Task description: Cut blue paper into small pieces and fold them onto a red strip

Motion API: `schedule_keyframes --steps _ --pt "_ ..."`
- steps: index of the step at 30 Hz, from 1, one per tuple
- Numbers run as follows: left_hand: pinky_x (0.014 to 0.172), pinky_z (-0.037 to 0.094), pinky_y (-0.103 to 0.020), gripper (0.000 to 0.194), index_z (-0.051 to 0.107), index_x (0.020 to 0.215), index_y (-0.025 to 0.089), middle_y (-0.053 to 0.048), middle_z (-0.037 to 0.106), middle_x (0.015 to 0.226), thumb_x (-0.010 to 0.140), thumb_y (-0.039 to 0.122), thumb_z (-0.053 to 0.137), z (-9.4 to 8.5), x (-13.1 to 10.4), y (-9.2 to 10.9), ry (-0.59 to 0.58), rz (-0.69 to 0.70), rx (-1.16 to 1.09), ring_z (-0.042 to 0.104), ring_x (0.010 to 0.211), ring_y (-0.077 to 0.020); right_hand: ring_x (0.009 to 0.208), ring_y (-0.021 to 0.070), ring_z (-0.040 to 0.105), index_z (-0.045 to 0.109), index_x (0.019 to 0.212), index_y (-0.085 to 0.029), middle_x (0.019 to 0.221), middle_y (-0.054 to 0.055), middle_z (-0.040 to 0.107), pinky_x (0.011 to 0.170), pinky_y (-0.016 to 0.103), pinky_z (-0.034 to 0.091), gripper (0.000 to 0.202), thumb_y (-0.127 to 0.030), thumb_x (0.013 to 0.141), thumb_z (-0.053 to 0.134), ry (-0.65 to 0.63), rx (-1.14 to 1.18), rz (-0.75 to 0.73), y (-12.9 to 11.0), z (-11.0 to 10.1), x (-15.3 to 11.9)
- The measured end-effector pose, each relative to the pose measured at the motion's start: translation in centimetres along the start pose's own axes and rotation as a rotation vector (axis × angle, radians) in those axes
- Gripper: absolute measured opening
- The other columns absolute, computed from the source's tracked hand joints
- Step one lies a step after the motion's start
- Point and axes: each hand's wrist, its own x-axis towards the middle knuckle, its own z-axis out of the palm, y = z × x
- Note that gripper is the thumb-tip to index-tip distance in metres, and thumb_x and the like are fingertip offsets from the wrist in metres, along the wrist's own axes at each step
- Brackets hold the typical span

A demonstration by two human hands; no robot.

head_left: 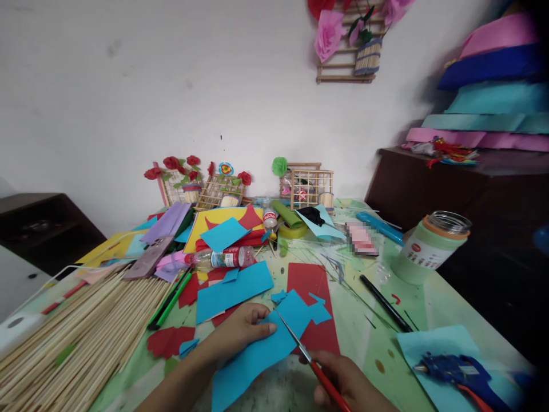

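A long blue paper strip [257, 361] slants across the lower middle of the table, with my left hand [240, 332] closed on it, thumb on top. My right hand [343, 377] is wrapped round red-handled scissors [326, 382] at the bottom. Their metal blades point up and left, over the strip just right of my left thumb. Beneath the strip's upper end lies a red paper sheet [311, 280], with small blue scraps [319, 312] on it. Another blue paper piece [235, 290] is just beyond my left hand.
Thin wooden sticks [81, 332] cover the left side. A plastic bottle [221, 258] lies mid-table. At right are a black pen [386, 303], a green jar [429, 252] and a blue glue gun [458, 369]. Stick frames [312, 189] with paper flowers stand along the wall.
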Motion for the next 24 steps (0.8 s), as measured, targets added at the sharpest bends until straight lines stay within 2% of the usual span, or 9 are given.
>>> schedule_keyframes --steps 3,6,8,10,13,17,20,22,24 --pt "0.059 0.038 -0.025 0.04 0.059 0.08 0.015 0.0 0.057 0.069 0.072 0.053 0.062 0.7 0.3 -0.3 -0.019 -0.006 -0.06 0.049 0.061 -0.0135 0.069 0.0198 0.057 0.064 0.099 -0.022 0.08 0.004 0.065 0.066 0.031 0.047 0.058 -0.067 0.065 0.056 0.062 -0.025 -0.086 1.4 0.2 1.2" --pt "0.06 0.036 -0.025 0.035 0.054 0.072 0.017 0.002 0.051 0.066 0.075 0.051 0.058 2.4 0.3 -0.4 0.04 0.091 0.084 0.046 0.063 -0.0139 0.066 0.0197 0.057 0.062 0.1 -0.018 0.075 0.004 0.063 0.061 0.031 0.047 0.062 -0.069 0.066 0.055 0.141 0.002 -0.169 2.9 0.4 2.4" --pt "0.061 0.034 -0.025 0.031 0.05 0.065 0.018 0.003 0.047 0.065 0.077 0.045 0.056 3.9 0.2 -0.5 0.094 0.153 0.255 0.044 0.064 -0.0139 0.074 0.0228 0.06 0.059 0.104 -0.017 0.082 0.006 0.065 0.067 0.033 0.049 0.061 -0.065 0.065 0.061 0.199 0.033 -0.236 3.8 0.4 2.9" --pt "0.059 0.031 -0.024 0.031 0.046 0.061 0.018 0.004 0.042 0.062 0.077 0.042 0.057 5.3 0.1 -0.7 0.104 0.152 0.348 0.04 0.063 -0.0132 0.087 0.026 0.061 0.056 0.108 -0.018 0.093 0.008 0.065 0.077 0.036 0.048 0.058 -0.056 0.065 0.067 0.243 0.045 -0.315 4.4 0.3 3.1" --pt "0.054 0.029 -0.024 0.034 0.045 0.062 0.019 0.005 0.038 0.059 0.072 0.047 0.061 6.5 0.1 -1.3 0.026 0.106 0.203 0.037 0.058 -0.0118 0.089 0.0271 0.061 0.053 0.109 -0.019 0.098 0.009 0.065 0.079 0.038 0.049 0.054 -0.05 0.068 0.066 0.305 0.044 -0.356 4.3 0.2 2.9" --pt "0.059 0.038 -0.025 0.04 0.058 0.079 0.017 0.0 0.054 0.07 0.067 0.054 0.065 6.5 0.2 -2.2 -0.146 0.08 -0.145 0.047 0.063 -0.0138 0.088 0.0288 0.061 0.053 0.107 -0.019 0.097 0.011 0.066 0.075 0.038 0.051 0.05 -0.047 0.068 0.065 0.47 -0.009 -0.332 2.6 -0.4 2.1" --pt "0.06 0.04 -0.025 0.042 0.063 0.078 0.015 -0.002 0.058 0.071 0.069 0.056 0.064 6.0 0.3 -2.6 -0.211 0.067 -0.125 0.05 0.062 -0.0139 0.081 0.0252 0.062 0.051 0.11 -0.018 0.094 0.009 0.065 0.068 0.034 0.051 0.048 -0.046 0.072 0.062 0.546 -0.057 -0.32 1.7 -1.2 1.8" --pt "0.057 0.039 -0.025 0.044 0.063 0.073 0.014 -0.002 0.058 0.067 0.069 0.057 0.063 5.5 0.5 -2.7 -0.182 0.07 -0.101 0.049 0.058 -0.0131 0.074 0.0223 0.062 0.05 0.112 -0.017 0.089 0.008 0.065 0.062 0.03 0.051 0.05 -0.048 0.073 0.061 0.597 -0.061 -0.316 1.6 -1.8 1.9" --pt "0.054 0.039 -0.024 0.044 0.063 0.072 0.013 -0.002 0.058 0.064 0.067 0.056 0.066 4.7 0.8 -2.6 -0.081 0.063 -0.122 0.048 0.055 -0.0124 0.068 0.0209 0.061 0.052 0.112 -0.017 0.08 0.006 0.066 0.058 0.028 0.05 0.053 -0.052 0.072 0.06 0.629 -0.067 -0.324 1.7 -2.3 2.1"
